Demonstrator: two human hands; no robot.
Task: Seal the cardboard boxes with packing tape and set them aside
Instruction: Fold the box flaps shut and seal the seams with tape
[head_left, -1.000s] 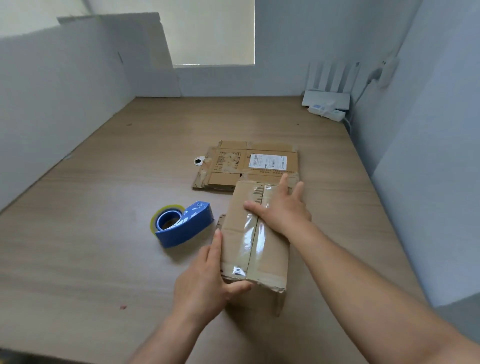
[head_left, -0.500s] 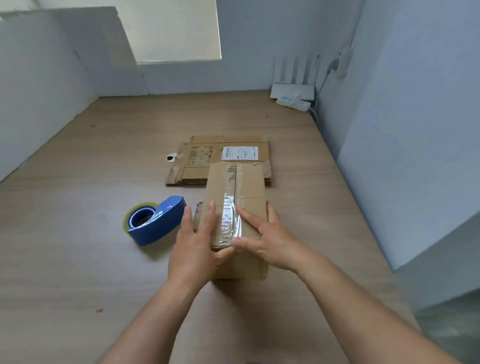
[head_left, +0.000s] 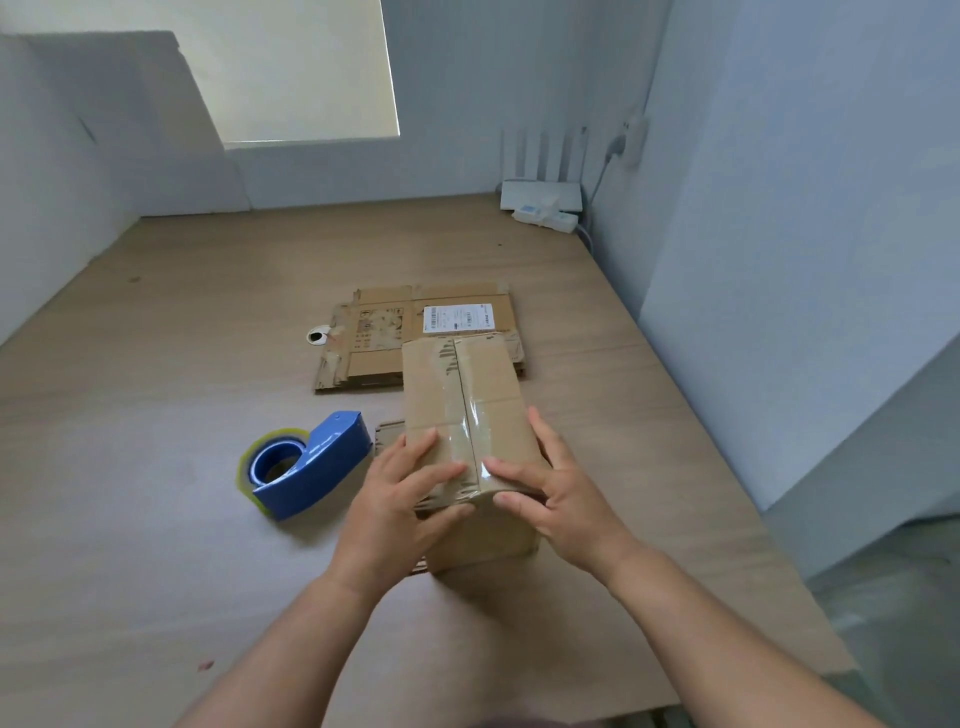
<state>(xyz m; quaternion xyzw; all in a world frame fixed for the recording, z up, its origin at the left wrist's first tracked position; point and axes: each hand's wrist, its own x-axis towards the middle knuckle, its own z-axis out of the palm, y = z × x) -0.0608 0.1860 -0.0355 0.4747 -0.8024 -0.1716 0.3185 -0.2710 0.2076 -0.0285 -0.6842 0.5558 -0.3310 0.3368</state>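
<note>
- box (head_left: 485, 384): long axis points away from the person.
- left hand (head_left: 397, 501) and right hand (head_left: 563, 493) flank its near end equally, open-palmed, pressing tape (head_left: 475, 431) flat, clasping nothing.

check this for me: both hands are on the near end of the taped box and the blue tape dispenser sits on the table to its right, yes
Not quite. The head view shows the blue tape dispenser on the table to the left of the taped box, not to its right. The rest is as you say: the left hand and the right hand are both on the box's near end.
</note>
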